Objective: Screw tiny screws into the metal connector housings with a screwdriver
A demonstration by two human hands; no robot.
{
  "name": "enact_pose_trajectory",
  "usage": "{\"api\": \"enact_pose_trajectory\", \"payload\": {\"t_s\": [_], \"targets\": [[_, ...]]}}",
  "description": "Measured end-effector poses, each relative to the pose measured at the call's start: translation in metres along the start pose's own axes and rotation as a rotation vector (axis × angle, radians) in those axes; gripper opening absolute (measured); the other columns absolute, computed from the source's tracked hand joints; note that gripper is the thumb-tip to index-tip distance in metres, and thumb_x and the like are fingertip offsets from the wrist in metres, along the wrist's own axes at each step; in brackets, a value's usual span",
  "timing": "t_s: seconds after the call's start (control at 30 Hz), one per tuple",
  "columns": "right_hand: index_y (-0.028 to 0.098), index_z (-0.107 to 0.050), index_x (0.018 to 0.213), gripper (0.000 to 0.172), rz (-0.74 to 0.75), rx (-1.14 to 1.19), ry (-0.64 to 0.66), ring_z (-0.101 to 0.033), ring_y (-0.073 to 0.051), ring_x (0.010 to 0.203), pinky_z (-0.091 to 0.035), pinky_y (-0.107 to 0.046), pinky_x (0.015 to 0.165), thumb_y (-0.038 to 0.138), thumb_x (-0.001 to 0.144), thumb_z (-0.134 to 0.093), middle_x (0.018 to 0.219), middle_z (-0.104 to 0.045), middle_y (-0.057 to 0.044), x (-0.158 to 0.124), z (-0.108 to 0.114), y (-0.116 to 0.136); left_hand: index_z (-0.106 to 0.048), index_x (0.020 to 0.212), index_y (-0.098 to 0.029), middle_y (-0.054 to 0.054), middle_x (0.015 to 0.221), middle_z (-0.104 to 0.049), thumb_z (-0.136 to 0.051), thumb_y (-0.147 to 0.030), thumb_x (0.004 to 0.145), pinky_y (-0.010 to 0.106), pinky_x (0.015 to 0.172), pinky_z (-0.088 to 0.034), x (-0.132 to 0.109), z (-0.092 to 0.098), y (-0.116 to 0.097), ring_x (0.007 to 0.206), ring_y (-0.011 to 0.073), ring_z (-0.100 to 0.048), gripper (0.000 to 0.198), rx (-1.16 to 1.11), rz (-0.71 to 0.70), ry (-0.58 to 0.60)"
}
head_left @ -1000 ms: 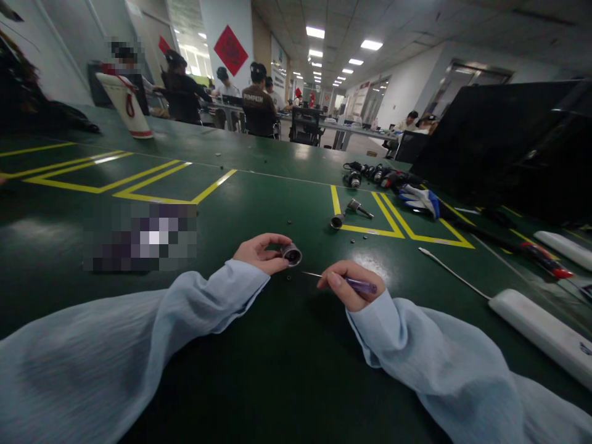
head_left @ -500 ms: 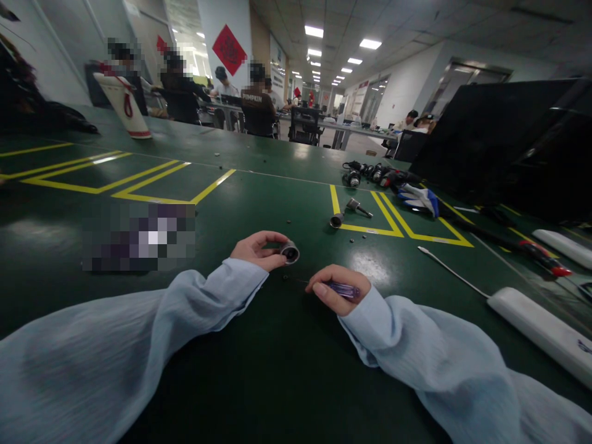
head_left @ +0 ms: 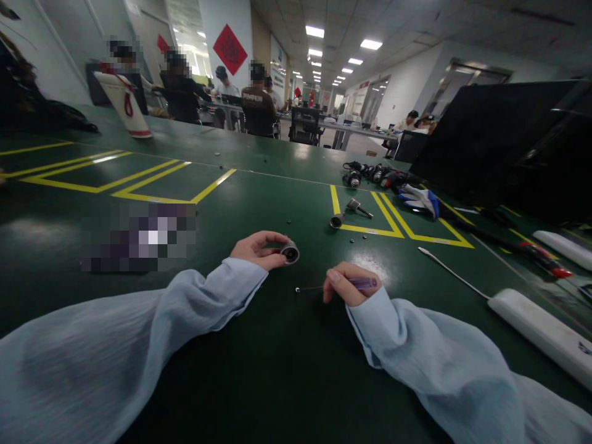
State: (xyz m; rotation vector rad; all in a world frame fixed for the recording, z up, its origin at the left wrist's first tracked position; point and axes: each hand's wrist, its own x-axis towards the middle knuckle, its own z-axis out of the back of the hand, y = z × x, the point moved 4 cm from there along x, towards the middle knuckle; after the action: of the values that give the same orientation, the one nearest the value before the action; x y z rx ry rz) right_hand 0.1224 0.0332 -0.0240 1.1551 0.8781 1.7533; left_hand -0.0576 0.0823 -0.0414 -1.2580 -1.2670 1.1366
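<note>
My left hand [head_left: 257, 249] rests on the green table [head_left: 287, 370] with thumb and fingers closed round a small grey metal cylinder [head_left: 290, 251], its open end facing me. My right hand [head_left: 346, 285] grips a thin screwdriver with a purple handle [head_left: 363, 283]. Its shaft points left, low over the table, and a small screw [head_left: 298, 290] sits at its tip. Both arms wear pale blue sleeves.
Two small metal parts [head_left: 348, 213] lie by yellow floor-tape lines. Further back are black tools [head_left: 370, 174] and a white-blue glove [head_left: 420, 198]. A white bar [head_left: 541, 330] with a cable and a red-handled tool [head_left: 541, 260] lie right. A dark panel [head_left: 504, 142] stands right. Several people sit at far tables.
My right hand slid left toward the cylinder, then drew back right; the screwdriver tip now sits lower, at a small screw on the table. My left hand has stayed put.
</note>
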Motion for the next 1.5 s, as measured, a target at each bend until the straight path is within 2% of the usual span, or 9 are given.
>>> {"api": "enact_pose_trajectory", "payload": {"t_s": [0.2, 0.4, 0.53, 0.7, 0.97, 1.2, 1.5], "targets": [[0.017, -0.061, 0.065, 0.028, 0.137, 0.060, -0.027, -0.057, -0.013, 0.059, -0.045, -0.026, 0.056, 0.037, 0.079, -0.046, 0.063, -0.063, -0.003, 0.000, 0.001, 0.002, -0.061, 0.077, -0.012, 0.001, 0.078, -0.067, -0.071, -0.009, 0.045, 0.040, 0.082, -0.048, 0.000, 0.000, 0.001, 0.076, 0.0178, -0.064, 0.034, -0.022, 0.014, 0.024], [0.019, -0.060, 0.082, 0.014, 0.317, -0.063, -0.050, -0.058, -0.013, 0.071, -0.046, -0.029, 0.066, 0.028, 0.077, -0.051, 0.077, -0.064, -0.005, 0.001, -0.005, 0.000, -0.059, 0.076, -0.011, 0.002, 0.078, -0.067, -0.072, -0.010, 0.044, 0.039, 0.082, -0.049, 0.000, -0.001, 0.000, 0.074, 0.0170, -0.064, 0.034, -0.010, -0.007, 0.023], [0.019, -0.058, 0.085, 0.013, 0.454, -0.155, -0.007, -0.059, -0.014, 0.076, -0.047, -0.030, 0.071, 0.025, 0.076, -0.051, 0.080, -0.065, -0.005, 0.001, -0.014, 0.002, -0.056, 0.071, -0.011, 0.004, 0.084, -0.067, -0.070, -0.008, 0.045, 0.036, 0.081, -0.050, -0.002, -0.002, -0.001, 0.077, 0.0163, -0.064, 0.029, -0.025, -0.061, 0.020], [0.019, -0.056, 0.086, 0.011, 0.556, -0.260, 0.027, -0.060, -0.014, 0.077, -0.046, -0.030, 0.073, 0.022, 0.077, -0.050, 0.080, -0.066, -0.006, -0.001, -0.018, 0.006, -0.052, 0.068, -0.012, 0.007, 0.086, -0.066, -0.065, -0.006, 0.052, 0.034, 0.076, -0.053, -0.006, -0.005, -0.002, 0.079, 0.0175, -0.064, 0.022, -0.031, -0.147, 0.040], [0.017, -0.055, 0.085, 0.009, 0.596, -0.333, 0.073, -0.060, -0.014, 0.077, -0.046, -0.029, 0.073, 0.019, 0.077, -0.051, 0.080, -0.066, -0.007, -0.002, -0.021, 0.011, -0.045, 0.065, -0.014, 0.008, 0.082, -0.067, -0.060, -0.009, 0.055, 0.032, 0.070, -0.053, -0.012, -0.010, -0.007, 0.078, 0.0184, -0.064, 0.019, 0.098, -0.206, 0.017], [0.019, -0.055, 0.085, 0.009, 0.588, -0.353, 0.071, -0.060, -0.014, 0.077, -0.048, -0.030, 0.073, 0.019, 0.077, -0.050, 0.080, -0.066, -0.006, -0.003, -0.019, 0.015, -0.049, 0.069, -0.012, 0.009, 0.087, -0.064, -0.060, -0.009, 0.055, 0.031, 0.071, -0.052, -0.013, -0.011, -0.009, 0.083, 0.0195, -0.063, 0.019, 0.071, -0.192, 0.052], [0.017, -0.055, 0.085, 0.010, 0.619, -0.373, 0.058, -0.061, -0.015, 0.076, -0.048, -0.030, 0.072, 0.017, 0.076, -0.051, 0.079, -0.067, -0.007, -0.003, -0.019, 0.018, -0.051, 0.068, -0.012, 0.007, 0.089, -0.063, -0.061, -0.012, 0.053, 0.024, 0.061, -0.052, -0.013, -0.011, -0.009, 0.071, 0.0156, -0.064, 0.019, 0.098, -0.185, 0.035]]}}
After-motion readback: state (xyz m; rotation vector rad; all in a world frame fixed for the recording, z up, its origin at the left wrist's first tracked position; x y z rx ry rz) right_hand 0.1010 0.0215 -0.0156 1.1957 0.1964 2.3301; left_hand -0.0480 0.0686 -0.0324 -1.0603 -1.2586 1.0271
